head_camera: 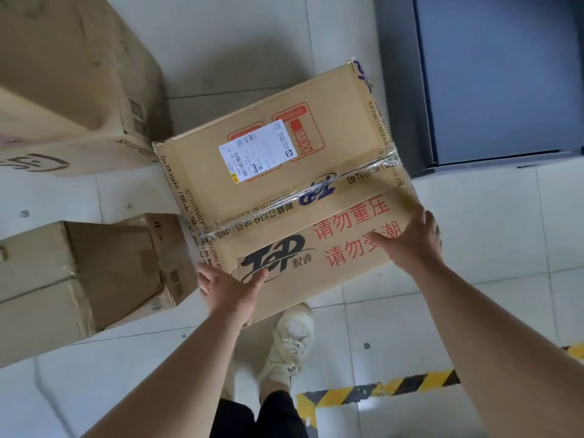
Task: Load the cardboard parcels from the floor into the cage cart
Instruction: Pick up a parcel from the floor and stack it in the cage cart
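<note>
- The cardboard parcel (284,191), printed with red characters and carrying a white shipping label (257,151), lies straight ahead of the person on the tiled floor (480,248). Its near edge hides part of a pale shoe (292,339). Whether it is already lifted clear cannot be told.
- Its long axis, judged from the taped seam, runs across the body from left to right, with the right end swung a little farther away.
- The left hand (226,287) is spread at the near left corner, thumb lying on the top face and fingers fanned against the side.
- The right hand (412,238) lies flat and spread on the top face at the right edge, fingertips reaching over it.
- The two hands sit at opposite ends of the near flap and the left one is closer to the body, so the load looks bracketed for a two-handed lift.
- Two more parcels stand to the left: a large one (72,83) farther off and a smaller one (82,279) just beside the held parcel's left end.
- A dark blue panel (493,77) lies beyond the right end. Whether it belongs to the cage cart is unclear.
</note>
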`<move>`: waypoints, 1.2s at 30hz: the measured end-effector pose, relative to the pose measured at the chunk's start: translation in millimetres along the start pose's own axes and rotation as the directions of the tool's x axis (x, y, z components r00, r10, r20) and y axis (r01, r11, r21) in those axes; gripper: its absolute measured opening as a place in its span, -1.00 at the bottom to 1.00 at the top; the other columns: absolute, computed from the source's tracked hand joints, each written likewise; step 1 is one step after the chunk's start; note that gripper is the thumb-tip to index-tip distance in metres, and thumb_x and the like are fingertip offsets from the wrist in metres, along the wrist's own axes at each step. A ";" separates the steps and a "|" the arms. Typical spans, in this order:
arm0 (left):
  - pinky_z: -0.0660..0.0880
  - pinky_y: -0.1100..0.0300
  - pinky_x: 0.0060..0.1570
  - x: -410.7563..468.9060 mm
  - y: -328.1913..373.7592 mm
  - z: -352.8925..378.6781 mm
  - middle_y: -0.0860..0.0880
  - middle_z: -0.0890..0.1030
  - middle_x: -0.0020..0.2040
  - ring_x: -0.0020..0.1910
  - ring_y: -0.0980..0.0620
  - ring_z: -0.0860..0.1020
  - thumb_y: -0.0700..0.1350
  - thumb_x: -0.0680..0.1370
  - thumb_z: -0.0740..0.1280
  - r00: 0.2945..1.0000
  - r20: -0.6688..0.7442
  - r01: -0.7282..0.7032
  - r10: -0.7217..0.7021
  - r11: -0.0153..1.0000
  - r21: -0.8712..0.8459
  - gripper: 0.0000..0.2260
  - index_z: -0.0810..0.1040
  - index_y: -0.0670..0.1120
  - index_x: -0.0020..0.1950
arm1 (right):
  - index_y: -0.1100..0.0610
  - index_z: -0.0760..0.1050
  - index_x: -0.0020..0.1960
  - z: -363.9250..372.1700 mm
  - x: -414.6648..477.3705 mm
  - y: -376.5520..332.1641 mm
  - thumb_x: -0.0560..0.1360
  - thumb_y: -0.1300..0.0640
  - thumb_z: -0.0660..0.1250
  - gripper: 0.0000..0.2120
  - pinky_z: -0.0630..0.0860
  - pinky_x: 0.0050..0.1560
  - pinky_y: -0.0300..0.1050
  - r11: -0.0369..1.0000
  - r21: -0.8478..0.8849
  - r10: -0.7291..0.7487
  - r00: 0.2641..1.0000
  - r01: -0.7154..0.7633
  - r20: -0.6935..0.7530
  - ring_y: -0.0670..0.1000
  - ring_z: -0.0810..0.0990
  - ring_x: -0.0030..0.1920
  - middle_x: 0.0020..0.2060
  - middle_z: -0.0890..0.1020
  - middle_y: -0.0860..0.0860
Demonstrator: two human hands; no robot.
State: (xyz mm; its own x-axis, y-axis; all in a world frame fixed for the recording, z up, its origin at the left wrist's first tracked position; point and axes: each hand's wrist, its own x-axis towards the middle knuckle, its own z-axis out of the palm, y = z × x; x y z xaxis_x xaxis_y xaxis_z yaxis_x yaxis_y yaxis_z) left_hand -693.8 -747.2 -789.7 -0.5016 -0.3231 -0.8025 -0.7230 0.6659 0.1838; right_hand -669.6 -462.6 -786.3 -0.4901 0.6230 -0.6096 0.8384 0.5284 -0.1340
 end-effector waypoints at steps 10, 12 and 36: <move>0.51 -0.07 0.13 25.7 -4.9 15.8 -0.29 0.36 0.32 0.29 -0.26 0.45 0.24 0.26 0.52 0.986 0.002 0.164 -0.164 0.984 -0.072 -0.08 0.11 -0.22 0.32 | 0.12 -0.18 0.58 14.2 21.8 7.9 0.19 -0.17 0.64 0.30 0.13 0.51 0.19 0.995 0.006 0.095 0.995 -0.095 0.030 0.25 0.15 0.49 0.46 0.21 0.20; 0.51 -0.09 0.18 21.8 -4.2 12.2 -0.25 0.31 0.32 0.27 -0.24 0.43 0.28 0.21 0.53 0.989 -0.016 0.148 -0.149 0.988 -0.037 -0.04 0.12 -0.21 0.31 | 0.16 -0.10 0.56 10.8 15.9 8.6 0.15 -0.19 0.65 0.29 0.18 0.49 0.16 0.988 -0.008 0.155 0.987 -0.155 0.039 0.26 0.19 0.46 0.43 0.24 0.22; 0.29 -0.06 0.34 -196.4 46.6 -149.7 -0.23 0.29 0.34 0.32 -0.23 0.26 0.25 0.15 0.60 0.983 0.013 -0.180 0.181 0.964 0.193 0.10 0.13 -0.26 0.43 | 0.22 0.25 0.43 -181.7 -237.2 23.1 0.17 -0.42 0.52 0.09 0.27 0.39 0.09 0.885 0.127 0.459 0.886 -0.448 -0.070 0.18 0.37 0.36 0.31 0.40 0.18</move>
State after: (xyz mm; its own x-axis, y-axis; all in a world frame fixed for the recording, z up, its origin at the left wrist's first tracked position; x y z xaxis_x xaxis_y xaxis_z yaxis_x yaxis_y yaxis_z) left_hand -700.2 -753.4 -538.5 -0.6182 -0.1882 -0.7631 -0.5151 0.8304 0.2125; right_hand -577.3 -493.4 -502.8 -0.0661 0.8348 -0.5466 0.9918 0.1150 0.0558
